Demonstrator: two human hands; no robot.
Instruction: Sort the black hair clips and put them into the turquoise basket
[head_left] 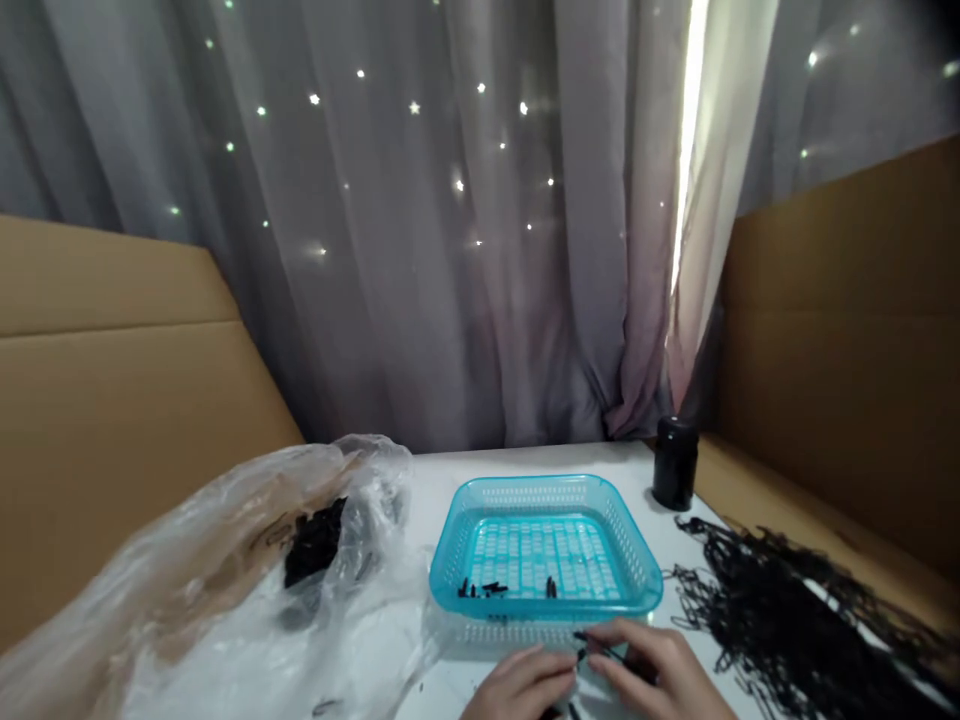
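My left hand (525,685) and my right hand (652,665) are close together at the bottom of the head view, just in front of a blue plastic basket (544,607). Fingers of both hands are pinched around thin black pieces (580,655) between them, too small to identify. More black material is partly hidden under my right palm. Inside the basket, several short black pieces (491,588) lie along the near side. To the right of my right hand spreads a big tangled heap of thin black cord-like loops (780,620).
A clear plastic bag (225,560) covers the left of the white table (480,462), with a black bundle (315,545) in it. A black jar (675,465) stands at the back right. Cardboard panels (112,420) flank both sides; a grey curtain (420,330) hangs behind.
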